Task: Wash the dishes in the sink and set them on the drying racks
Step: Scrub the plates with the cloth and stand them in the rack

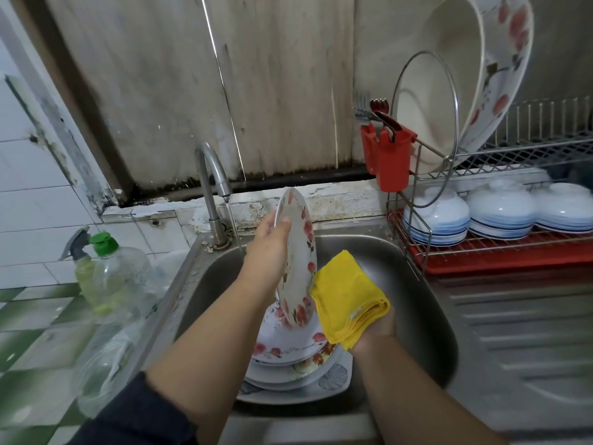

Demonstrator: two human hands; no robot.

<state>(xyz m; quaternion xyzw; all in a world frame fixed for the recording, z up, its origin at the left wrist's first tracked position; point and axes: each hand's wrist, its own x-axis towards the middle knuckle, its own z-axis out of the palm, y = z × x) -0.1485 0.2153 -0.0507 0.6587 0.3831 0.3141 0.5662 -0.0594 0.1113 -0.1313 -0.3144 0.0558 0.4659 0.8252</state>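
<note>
My left hand (268, 248) grips a white plate with red flowers (300, 261), held on edge above the steel sink (414, 284). My right hand (375, 326) holds a folded yellow cloth (348, 297) against the plate's right face; the cloth hides most of that hand. Below them a stack of flowered plates (288, 351) lies in the sink on a square white dish (333, 380). A thin stream of water runs from the tap (211, 175) just left of the held plate.
A two-tier drying rack (481, 248) stands at the right with upturned bowls (500, 210) below, large bowls and a glass lid (423, 130) above, and a red cutlery holder (390, 155). A soap bottle (115, 271) and spray bottle (80, 252) stand left. The draining board (519, 332) lies right.
</note>
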